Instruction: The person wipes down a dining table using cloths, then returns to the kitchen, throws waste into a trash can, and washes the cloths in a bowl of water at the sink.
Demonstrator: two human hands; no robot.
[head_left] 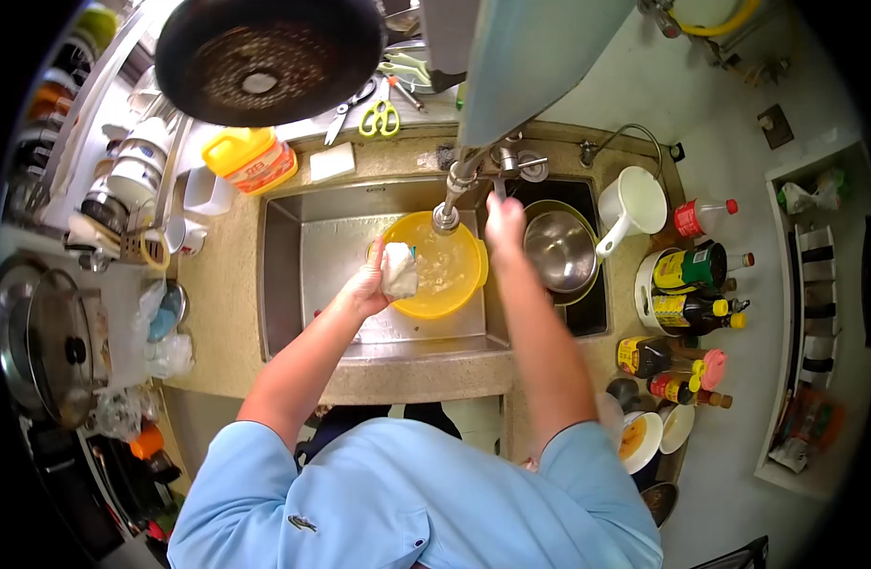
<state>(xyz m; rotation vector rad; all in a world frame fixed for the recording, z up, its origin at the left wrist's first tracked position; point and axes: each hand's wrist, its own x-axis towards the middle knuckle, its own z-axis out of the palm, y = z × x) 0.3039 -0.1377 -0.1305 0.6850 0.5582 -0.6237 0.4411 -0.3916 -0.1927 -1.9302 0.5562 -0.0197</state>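
Note:
My left hand (367,284) is closed around a crumpled white cloth (398,270) at the left rim of a yellow basin (481,261). The basin stands in the steel sink (326,237) and holds water with ripples and bubbles. Above it hangs the faucet spout (445,218). My right hand (504,228), slightly blurred, reaches to the faucet's grey lever (500,190), with its fingers closed at the lever's lower end.
Right of the basin, a steel bowl (559,251) sits in a dark second sink. A white long-handled pot (632,201) and several sauce bottles (691,268) line the right counter. A yellow-capped jug (250,159), scissors (380,118) and a white block (333,163) lie behind. A pan (269,57) hangs overhead.

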